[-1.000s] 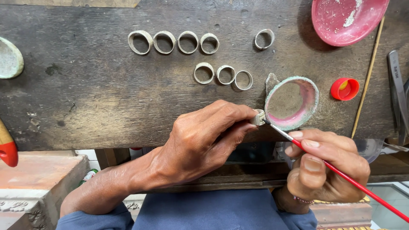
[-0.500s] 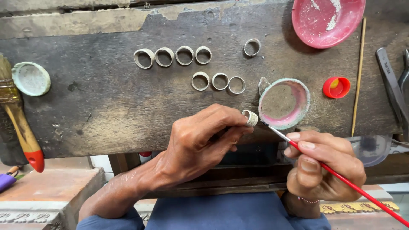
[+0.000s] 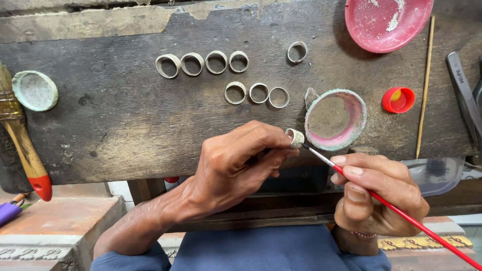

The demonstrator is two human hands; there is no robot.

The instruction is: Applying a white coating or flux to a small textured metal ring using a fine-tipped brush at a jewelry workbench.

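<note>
**Brush tip on ring, centre frame**

Dark worn wooden surface (image 3: 125,125), chipped pale edge at top. Left hand (image 3: 236,165) grip pinches a small metal ring (image 3: 295,138) at centre. Right hand (image 3: 374,193) grip pinches a thin red brush (image 3: 401,213), tip touching the ring. Seven loose rings (image 3: 217,62) above; pink-rimmed dish (image 3: 335,119) just right; red cap (image 3: 398,100) right.

- No packages, labels, signs or screens appear anywhere around the dark, worn wooden workbench (image 3: 125,130); nothing printed or displayed can be made out on it.
</note>
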